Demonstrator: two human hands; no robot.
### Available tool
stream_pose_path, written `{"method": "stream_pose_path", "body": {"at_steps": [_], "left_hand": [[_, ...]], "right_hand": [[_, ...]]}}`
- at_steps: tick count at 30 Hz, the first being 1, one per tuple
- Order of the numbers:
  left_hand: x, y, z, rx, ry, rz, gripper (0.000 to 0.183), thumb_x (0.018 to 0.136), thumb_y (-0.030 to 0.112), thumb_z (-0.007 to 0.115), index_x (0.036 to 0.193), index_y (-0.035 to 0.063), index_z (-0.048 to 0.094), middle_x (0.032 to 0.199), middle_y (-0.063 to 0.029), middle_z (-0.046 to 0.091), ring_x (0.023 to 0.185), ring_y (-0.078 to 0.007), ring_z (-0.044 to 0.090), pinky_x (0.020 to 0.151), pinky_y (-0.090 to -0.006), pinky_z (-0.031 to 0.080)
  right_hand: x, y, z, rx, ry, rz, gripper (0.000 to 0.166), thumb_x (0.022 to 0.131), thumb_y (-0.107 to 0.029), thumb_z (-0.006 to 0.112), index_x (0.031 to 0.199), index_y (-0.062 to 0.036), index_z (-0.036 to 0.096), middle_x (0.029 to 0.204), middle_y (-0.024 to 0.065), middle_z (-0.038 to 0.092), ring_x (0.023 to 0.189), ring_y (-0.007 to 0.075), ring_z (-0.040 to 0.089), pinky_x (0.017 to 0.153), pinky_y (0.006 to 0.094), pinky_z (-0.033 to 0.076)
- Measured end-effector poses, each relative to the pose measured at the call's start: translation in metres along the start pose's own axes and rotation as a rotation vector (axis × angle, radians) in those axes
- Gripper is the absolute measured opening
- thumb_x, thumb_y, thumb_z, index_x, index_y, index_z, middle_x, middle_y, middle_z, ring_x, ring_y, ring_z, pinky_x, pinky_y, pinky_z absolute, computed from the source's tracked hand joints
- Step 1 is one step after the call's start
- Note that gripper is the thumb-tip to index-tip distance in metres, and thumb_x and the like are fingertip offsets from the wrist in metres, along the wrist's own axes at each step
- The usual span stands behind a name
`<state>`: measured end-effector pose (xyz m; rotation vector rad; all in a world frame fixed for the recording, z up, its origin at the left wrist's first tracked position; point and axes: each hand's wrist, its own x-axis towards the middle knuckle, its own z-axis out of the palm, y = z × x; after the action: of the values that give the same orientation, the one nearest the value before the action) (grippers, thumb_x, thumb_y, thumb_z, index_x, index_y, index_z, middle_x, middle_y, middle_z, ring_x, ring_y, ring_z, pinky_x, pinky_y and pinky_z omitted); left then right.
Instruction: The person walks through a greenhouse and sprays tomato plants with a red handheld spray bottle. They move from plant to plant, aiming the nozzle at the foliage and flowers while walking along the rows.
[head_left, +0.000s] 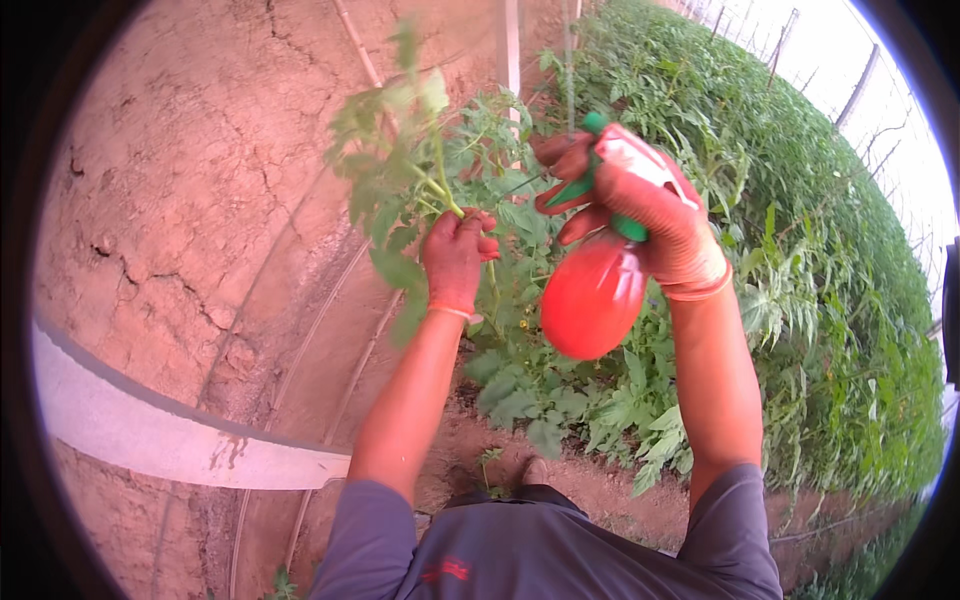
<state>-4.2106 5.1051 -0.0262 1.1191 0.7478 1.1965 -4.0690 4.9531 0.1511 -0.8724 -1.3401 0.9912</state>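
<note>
My left hand (456, 259), in a thin reddish glove, grips the green stem (437, 187) of a leafy plant that looks like tomato. The leaves above that hand are blurred. To the right, my right hand (652, 217), also gloved, holds up a trigger spray bottle by its neck, with fingers about its green trigger. The bottle's rounded red body (592, 300) hangs below the palm, and its head is green and white. More tomato foliage (517, 202) stands behind and between the hands. A few small yellow flowers show low among the leaves.
A cracked earthen wall (180, 195) rises on the left, with a pale beam (187, 442) across its lower part. Thin poles or pipes run along it. An upright white post (510, 60) stands ahead. Dense plant rows (825, 247) fill the right. Bare soil (600, 487) lies near my feet.
</note>
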Motion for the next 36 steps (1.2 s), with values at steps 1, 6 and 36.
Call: {"method": "stream_pose_path", "body": {"at_steps": [1,6,36], "left_hand": [[-0.006,0.0,-0.004,-0.029,0.002,0.047,0.013,0.101,0.014,0.061,0.106,0.0034,0.066,0.094,-0.0082,0.072,0.062,-0.0112,0.064,0.058,-0.0277,0.057],[-0.019,-0.028,-0.041,0.186,-0.199,0.142,0.02,0.103,0.019,0.059,0.115,0.0055,0.067,0.104,-0.0095,0.073,0.077,-0.0156,0.068,0.07,-0.0334,0.059],[-0.17,-0.085,-0.225,-0.36,0.811,-0.458,0.019,0.1,0.02,0.063,0.111,0.0048,0.065,0.102,-0.0082,0.069,0.081,-0.019,0.067,0.073,-0.0355,0.063]], "right_hand": [[0.003,-0.002,-0.006,0.001,-0.011,-0.022,0.045,0.095,-0.032,0.066,0.123,0.0039,0.061,0.125,0.0161,0.064,0.099,0.0244,0.07,0.079,0.0338,0.06],[0.002,0.017,-0.029,0.009,0.145,-0.006,0.044,0.099,-0.033,0.06,0.125,0.0025,0.059,0.139,0.0198,0.06,0.103,0.0261,0.071,0.08,0.033,0.059],[-0.119,0.16,0.135,0.622,-1.117,0.763,0.048,0.083,-0.011,0.067,0.127,0.0074,0.062,0.122,0.0185,0.069,0.109,0.0247,0.068,0.096,0.0368,0.052]]}}
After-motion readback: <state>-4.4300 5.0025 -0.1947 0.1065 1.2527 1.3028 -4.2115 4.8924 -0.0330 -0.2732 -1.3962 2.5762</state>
